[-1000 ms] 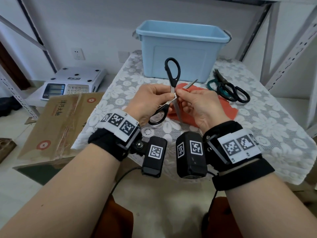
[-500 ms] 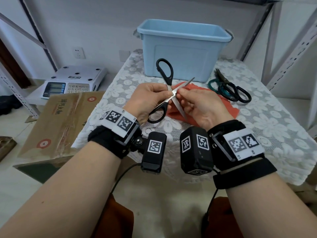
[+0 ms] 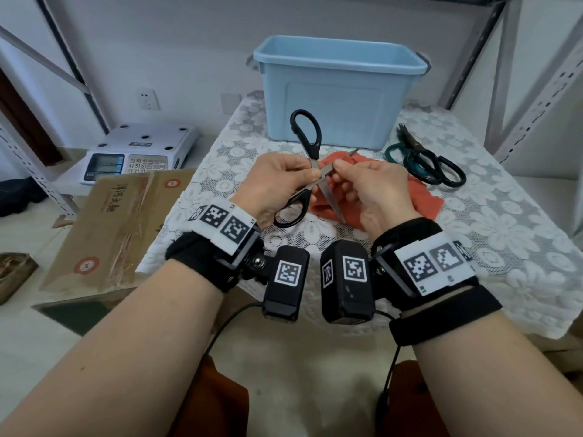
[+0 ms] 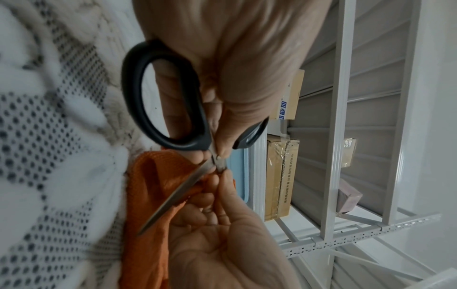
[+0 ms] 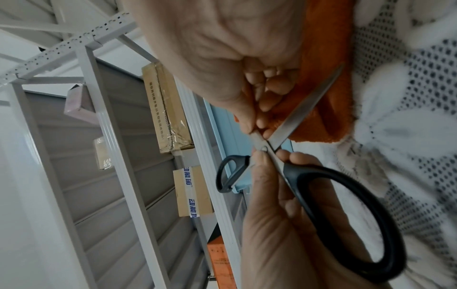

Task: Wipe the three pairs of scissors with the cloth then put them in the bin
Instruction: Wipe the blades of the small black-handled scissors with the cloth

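Note:
Black-handled scissors point(image 3: 307, 137) hang spread wide above the table. My left hand point(image 3: 280, 179) pinches them at the pivot point(image 4: 217, 157). My right hand point(image 3: 367, 187) pinches the upper blade close to that pivot point(image 5: 257, 136), its other fingers curled. The lower blade point(image 4: 173, 195) points down over the orange cloth point(image 3: 422, 200), which lies on the table under my right hand point(image 5: 321, 48). Two more pairs of scissors, one green-handled point(image 3: 410, 159) and one black-handled point(image 3: 449, 173), lie at the right. The light blue bin point(image 3: 337, 93) stands behind.
A white lace cloth covers the table point(image 3: 504, 234). To the left, off the table, are a cardboard box point(image 3: 110, 228) and a white scale point(image 3: 138, 149). Metal shelf uprights point(image 3: 536, 99) rise at the right and hold boxes point(image 4: 281, 176).
The scissors have tilted, their upper handle swinging left then back toward centre. Both hands stayed near the pivot, with my right fingers shifting along the upper blade.

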